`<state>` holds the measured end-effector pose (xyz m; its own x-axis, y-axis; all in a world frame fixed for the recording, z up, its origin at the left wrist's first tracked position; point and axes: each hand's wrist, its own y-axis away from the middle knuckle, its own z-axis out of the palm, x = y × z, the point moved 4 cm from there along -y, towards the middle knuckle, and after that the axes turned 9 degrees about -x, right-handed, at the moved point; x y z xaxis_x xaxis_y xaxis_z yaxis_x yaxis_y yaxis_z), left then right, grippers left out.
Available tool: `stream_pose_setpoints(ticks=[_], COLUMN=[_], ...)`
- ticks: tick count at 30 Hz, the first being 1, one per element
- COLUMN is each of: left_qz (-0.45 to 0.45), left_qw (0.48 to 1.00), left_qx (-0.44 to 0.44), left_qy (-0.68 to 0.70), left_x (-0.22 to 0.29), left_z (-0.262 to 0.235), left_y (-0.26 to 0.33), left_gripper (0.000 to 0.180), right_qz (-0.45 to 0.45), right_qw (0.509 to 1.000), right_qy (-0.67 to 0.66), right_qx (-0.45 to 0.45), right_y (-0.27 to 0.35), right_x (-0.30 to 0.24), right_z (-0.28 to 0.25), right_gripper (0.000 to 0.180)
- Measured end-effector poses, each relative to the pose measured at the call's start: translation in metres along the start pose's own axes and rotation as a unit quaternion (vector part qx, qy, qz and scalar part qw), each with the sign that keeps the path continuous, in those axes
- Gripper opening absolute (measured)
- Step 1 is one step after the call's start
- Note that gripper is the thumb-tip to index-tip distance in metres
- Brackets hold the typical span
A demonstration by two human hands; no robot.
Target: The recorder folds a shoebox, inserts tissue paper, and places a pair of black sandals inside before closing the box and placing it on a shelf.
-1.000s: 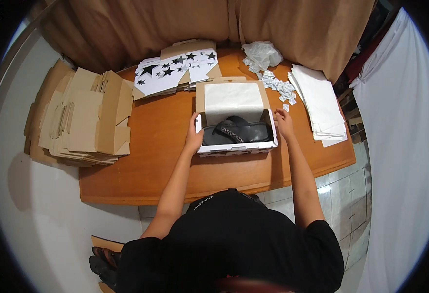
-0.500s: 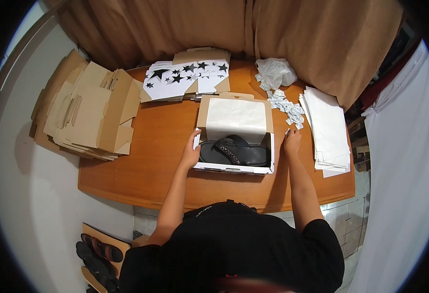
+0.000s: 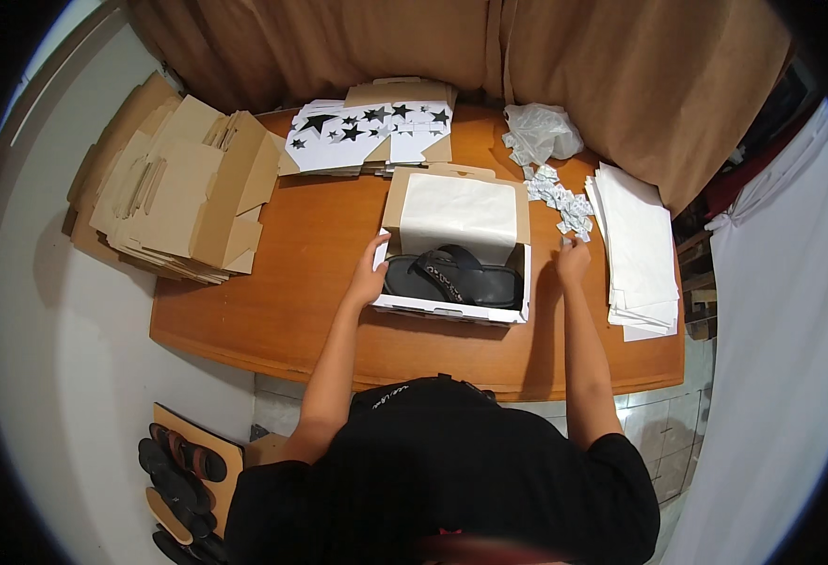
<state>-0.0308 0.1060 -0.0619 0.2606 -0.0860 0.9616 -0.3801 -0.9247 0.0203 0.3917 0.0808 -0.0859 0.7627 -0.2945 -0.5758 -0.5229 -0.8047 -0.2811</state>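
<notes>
A shoebox [image 3: 453, 313] with its lid raised stands at the middle of the table, white on its walls and brown inside the lid. In it lies a black sandal [image 3: 461, 282] with a patterned strap; white paper [image 3: 461, 217] covers the inside of the lid. My left hand [image 3: 368, 273] grips the box's left wall, thumb inside and fingers outside. Right of the box, my right hand [image 3: 574, 261] is closed in a pinch at the near end of a scatter of small white packets [image 3: 557, 196]. A small white packet [image 3: 566, 241] shows at its fingertips, partly hidden.
Folded brown cardboard boxes [image 3: 174, 188] are stacked at the left. Flat white cardboard with black stars [image 3: 367, 132] lies at the back. A clear plastic bag [image 3: 543, 132] and a stack of white paper sheets [image 3: 635, 254] are on the right. More sandals [image 3: 183, 471] rest low at the left.
My right hand has moved slightly away from me, up to the edge of the packets. The left hand keeps its grip on the box. The whole view has shifted a little.
</notes>
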Motion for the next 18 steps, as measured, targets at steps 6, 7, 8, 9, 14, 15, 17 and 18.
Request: stream_pose_setpoints(ticks=[6, 7, 8, 9, 14, 15, 17, 18], left_qz=[0.007, 0.013, 0.019, 0.020, -0.025, -0.024, -0.031, -0.030], left_qw=[1.000, 0.998, 0.995, 0.995, 0.960, 0.960, 0.945, 0.946], left_qx=[0.016, 0.016, 0.016, 0.015, 0.111, 0.112, 0.158, 0.158], left_qy=[-0.012, -0.056, -0.099, -0.100, -0.255, -0.255, -0.284, -0.283], left_x=[-0.011, -0.007, -0.004, -0.002, 0.026, 0.032, 0.041, 0.043], left_z=[-0.004, -0.003, -0.002, 0.000, 0.003, 0.003, -0.001, -0.001], left_y=[0.002, 0.001, 0.000, -0.002, -0.004, -0.006, -0.013, -0.018], left_gripper=[0.049, 0.049, 0.049, 0.049, 0.037, 0.037, 0.035, 0.035], right_qz=[0.010, -0.007, -0.024, -0.024, -0.104, -0.110, -0.106, -0.124], right_qw=[0.905, 0.893, 0.878, 0.857, 0.901, 0.918, 0.942, 0.967], right_qy=[-0.369, -0.362, -0.354, -0.367, -0.269, -0.256, -0.228, -0.161], right_qx=[-0.211, -0.267, -0.322, -0.362, -0.324, -0.282, -0.222, -0.157], right_y=[0.024, 0.036, 0.047, 0.057, 0.054, 0.046, 0.034, 0.026], right_x=[-0.117, -0.137, -0.153, -0.165, -0.152, -0.151, -0.150, -0.148], right_z=[-0.016, -0.016, -0.012, -0.005, 0.024, 0.020, 0.011, 0.006], right_gripper=[0.023, 0.023, 0.022, 0.022, 0.028, 0.029, 0.030, 0.031])
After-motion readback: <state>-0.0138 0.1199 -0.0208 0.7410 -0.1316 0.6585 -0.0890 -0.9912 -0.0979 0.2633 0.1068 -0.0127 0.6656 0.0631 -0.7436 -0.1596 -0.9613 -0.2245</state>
